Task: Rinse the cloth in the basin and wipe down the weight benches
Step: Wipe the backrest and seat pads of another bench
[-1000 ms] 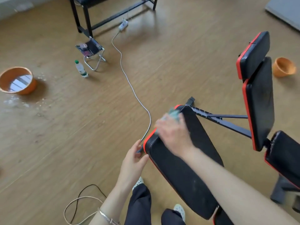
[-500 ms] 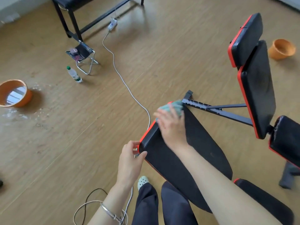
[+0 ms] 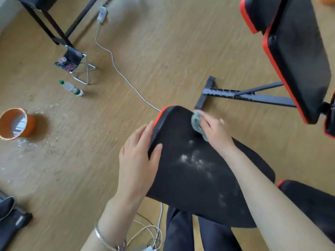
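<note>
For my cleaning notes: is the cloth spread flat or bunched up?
Bunched up: the cloth is a crumpled wad under the right hand on the bench pad.

A single head-worn camera looks steeply down, close above the black padded bench seat with red edging (image 3: 190,169), facing forward across the brown wooden floor (image 3: 172,51) beyond it.
</note>
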